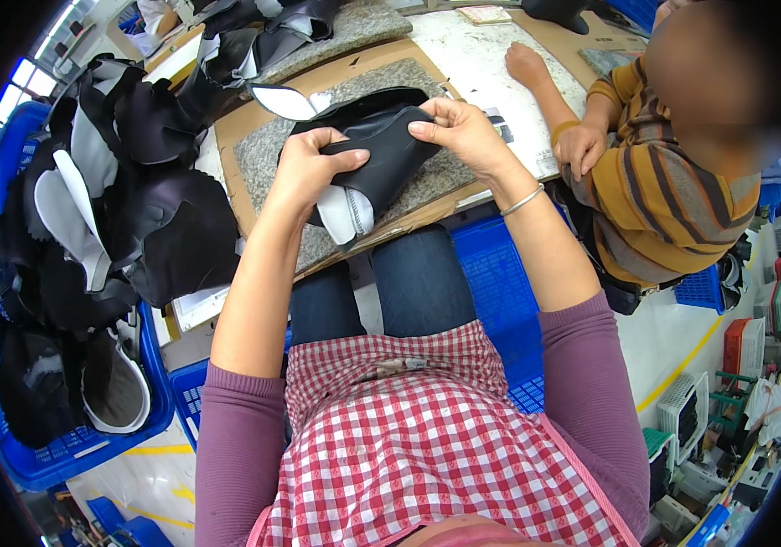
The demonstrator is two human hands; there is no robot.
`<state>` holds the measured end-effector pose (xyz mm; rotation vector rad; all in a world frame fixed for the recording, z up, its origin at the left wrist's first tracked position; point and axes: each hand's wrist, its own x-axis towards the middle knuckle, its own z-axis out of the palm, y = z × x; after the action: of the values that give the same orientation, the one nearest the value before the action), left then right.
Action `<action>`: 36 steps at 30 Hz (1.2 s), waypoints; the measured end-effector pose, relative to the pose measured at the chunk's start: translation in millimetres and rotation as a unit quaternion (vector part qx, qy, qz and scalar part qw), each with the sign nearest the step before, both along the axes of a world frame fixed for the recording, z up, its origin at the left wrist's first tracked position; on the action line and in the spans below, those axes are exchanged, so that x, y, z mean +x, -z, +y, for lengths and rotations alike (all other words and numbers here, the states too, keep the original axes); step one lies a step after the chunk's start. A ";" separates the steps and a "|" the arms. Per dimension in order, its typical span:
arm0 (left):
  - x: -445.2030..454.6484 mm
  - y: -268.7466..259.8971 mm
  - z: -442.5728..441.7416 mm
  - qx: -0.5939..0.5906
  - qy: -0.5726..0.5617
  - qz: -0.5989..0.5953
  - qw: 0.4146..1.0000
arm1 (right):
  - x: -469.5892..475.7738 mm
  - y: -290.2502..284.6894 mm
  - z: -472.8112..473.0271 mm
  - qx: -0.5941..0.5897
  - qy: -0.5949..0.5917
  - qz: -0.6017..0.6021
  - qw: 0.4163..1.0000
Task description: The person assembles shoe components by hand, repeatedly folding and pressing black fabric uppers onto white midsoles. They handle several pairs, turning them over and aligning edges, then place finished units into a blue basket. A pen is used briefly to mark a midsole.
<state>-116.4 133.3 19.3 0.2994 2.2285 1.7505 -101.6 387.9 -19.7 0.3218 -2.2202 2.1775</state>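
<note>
A black shoe or boot upper (pixel 383 161) with a white lining is held in both hands above a speckled stone slab (pixel 253 154). My left hand (pixel 315 164) pinches its near left edge between thumb and fingers. At the upper right edge, my right hand (pixel 455 130) grips the black material the same way. A white-lined flap (pixel 284 101) sticks out at the far left of the piece. Another pale part with a stitched edge (pixel 349 208) hangs from its lower end. The fingers behind the material are partly hidden.
A blue plastic crate (pixel 161 383) on the left is heaped with black and white uppers (pixel 171 225). Cardboard (pixel 229 188) lies under the slab. More pieces rest on another slab (pixel 363 37) beyond. A co-worker in a striped sweater (pixel 671 184) sits at the right.
</note>
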 end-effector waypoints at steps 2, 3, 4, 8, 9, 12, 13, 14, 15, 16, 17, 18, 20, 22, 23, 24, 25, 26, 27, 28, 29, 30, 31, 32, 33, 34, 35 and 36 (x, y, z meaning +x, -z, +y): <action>-0.1 6.7 -7.1 0.014 0.006 -0.002 1.000 | 0.8 5.9 -3.8 -0.011 0.013 0.007 1.000; 0.4 10.6 -10.1 0.014 0.011 0.003 1.000 | 1.5 8.1 -4.9 -0.013 0.009 0.010 1.000; 2.0 14.5 -13.8 0.005 0.002 0.005 1.000 | 3.4 10.4 -5.3 0.017 0.015 0.012 1.000; 22.0 33.9 -22.9 -0.024 -0.011 0.126 0.992 | 21.2 12.1 4.8 0.014 -0.023 0.031 0.999; 28.8 39.2 -24.3 -0.063 0.002 0.224 0.973 | 27.3 11.3 8.3 0.002 -0.028 0.044 0.999; 49.0 52.5 -28.4 -0.091 0.015 0.308 0.947 | 38.5 6.4 11.0 -0.007 0.115 0.055 0.992; 53.1 54.4 -29.1 -0.114 0.013 0.317 0.942 | 40.1 5.2 8.2 0.101 0.141 0.180 0.968; 55.1 54.0 -29.5 -0.133 0.012 0.330 0.934 | 39.4 3.4 4.6 0.214 0.187 0.275 0.919; 55.6 50.5 -29.9 -0.141 0.006 0.356 0.924 | 38.3 2.3 -0.1 0.313 0.216 0.355 0.854; 54.7 44.5 -30.4 -0.173 0.022 0.375 0.911 | 35.6 0.9 -4.8 0.369 0.213 0.382 0.820; 53.4 35.8 -30.4 -0.195 0.022 0.417 0.887 | 33.8 -0.3 -8.2 0.375 0.213 0.376 0.820; 51.8 24.2 -31.3 -0.216 0.020 0.464 0.859 | 32.2 -1.6 -11.3 0.391 0.207 0.367 0.818; 52.2 -2.4 -31.7 -0.279 -0.033 0.554 0.784 | 32.8 -4.7 -15.6 0.374 0.237 0.346 0.827; 59.4 -25.2 -28.7 -0.305 -0.112 0.599 0.732 | 41.0 -7.1 -23.0 0.392 0.309 0.306 0.810; 64.1 -32.2 -25.4 -0.284 -0.148 0.610 0.725 | 47.7 -7.9 -28.8 0.402 0.339 0.281 0.803; 70.0 -34.3 -19.3 -0.260 -0.102 0.580 0.765 | 55.6 -7.8 -37.6 0.379 0.341 0.242 0.826; 75.2 -33.1 -14.2 -0.211 -0.072 0.557 0.800 | 64.2 -7.2 -49.1 0.355 0.342 0.203 0.846; 77.8 -27.3 -9.0 -0.221 -0.027 0.491 0.843 | 75.6 -4.5 -63.4 0.314 0.327 0.209 0.867; 80.1 -18.4 -3.5 -0.219 -0.007 0.474 0.853 | 88.0 -1.1 -78.3 0.236 0.259 0.162 0.923; 77.5 -7.8 -3.5 -0.248 -0.016 0.454 0.856 | 93.3 3.3 -96.2 0.226 0.209 0.186 0.933; 73.5 3.8 -1.2 -0.267 -0.017 0.461 0.846 | 99.2 6.2 -106.9 0.217 0.169 0.230 0.934; 69.5 17.1 -8.5 -0.280 -0.040 0.409 0.867 | 101.1 8.3 -109.4 0.150 0.093 0.177 0.968; 61.7 27.6 -13.7 -0.296 -0.069 0.401 0.864 | 101.7 9.1 -110.4 0.094 0.009 0.069 0.993; 58.8 39.6 -21.4 -0.281 -0.081 0.413 0.862 | 97.6 8.2 -104.9 0.100 0.029 0.034 0.994; 56.1 49.1 -29.7 -0.298 -0.100 0.372 0.873 | 92.2 5.0 -94.4 0.146 0.073 0.049 0.985; 50.8 56.4 -35.3 -0.247 -0.115 0.291 0.917 | 83.5 -1.6 -80.4 0.173 0.081 0.139 0.972; 49.2 61.0 -42.5 -0.216 -0.110 0.306 0.921 | 73.8 -9.6 -68.0 0.212 0.112 0.164 0.957; 47.4 63.6 -45.6 -0.155 -0.097 0.282 0.942 | 62.2 -19.2 -59.5 0.246 0.084 0.289 0.921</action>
<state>-69.0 87.7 -44.3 0.5885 2.9853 1.4948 -39.4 328.4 -0.5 0.6517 -2.2702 1.1921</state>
